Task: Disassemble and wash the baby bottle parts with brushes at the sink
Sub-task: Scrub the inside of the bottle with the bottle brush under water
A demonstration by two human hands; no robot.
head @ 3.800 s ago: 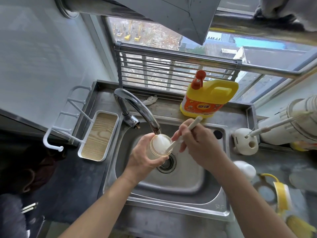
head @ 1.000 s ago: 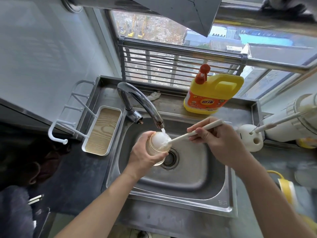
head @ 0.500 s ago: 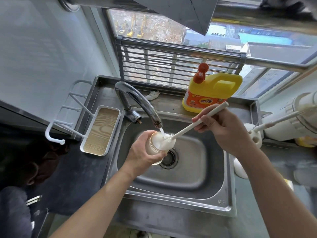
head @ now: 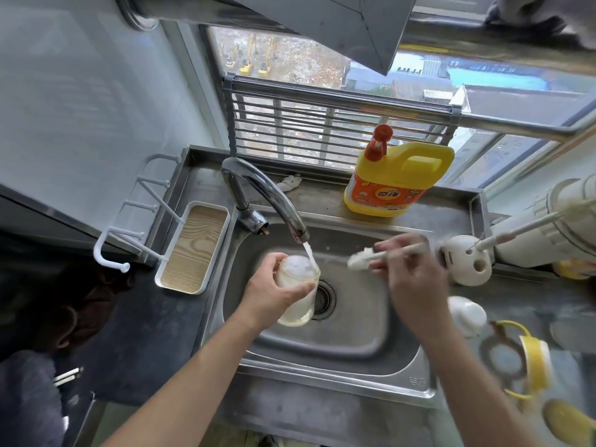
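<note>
Left hand [head: 269, 296] over the sink [head: 322, 372] basin, left of the drain [head: 324, 298]. Fingers and thumb curl round the baby bottle [head: 298, 287], which I see held clear of the basin floor, mouth up and tipped a little toward the faucet [head: 267, 195]. The bottle sits under the spout; a thin water stream [head: 309, 253] falls onto its mouth, and white foam fills the opening.

Right hand [head: 409, 275] over the right half of the basin, blurred. As far as I can make out, its fingers pinch the handle of the bottle brush [head: 362, 259]. The brush lies roughly level, white head pointing left, apart from the bottle's mouth.

Bench, back edge: yellow detergent jug [head: 400, 182] with a red cap, upright behind the sink. Right edge of the sink: white brush holder [head: 467, 259] with a second brush [head: 516, 230] slanting out of one hole. Nearer me on the right side of the bench, a white domed part [head: 466, 314] and a yellow collar [head: 533, 362]; both blurred, I cannot tell more. Left edge of the sink: white tray [head: 193, 246] with a wood-grain base.
</note>
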